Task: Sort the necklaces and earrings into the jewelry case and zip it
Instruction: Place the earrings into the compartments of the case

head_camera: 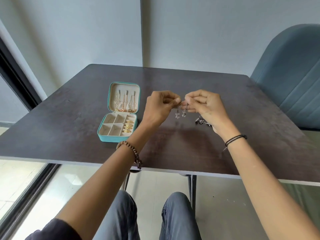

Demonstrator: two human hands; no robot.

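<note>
Hands meet above the middle of the dark brown wooden table, and I see both pinching small silver drop earrings. My left hand nips the hook of one dangling silver earring between thumb and forefinger; the other fingers curl in. My right hand grips the second silver earring the same way, so the two pieces hang side by side, just beside each other and clear of the tabletop. Whether they touch I cannot tell.

A small heap of dark silver jewellery lies on the table just under my right palm, partly hidden by it.

To the left of my hands, near but apart, the teal square zip jewelry case lies open and flat. Its raised lid holds three gold chain necklaces hanging in a row against the cream lining. The lower half is split into cream compartments; gold rings sit in the roll slots along its right side, and the four square cells look bare.

A brown wooden bead bracelet circles my left wrist, a thin black cord band my right. A blue-grey padded chair stands behind the table's right corner.

I can read no brand, label or writing on anything.
</note>
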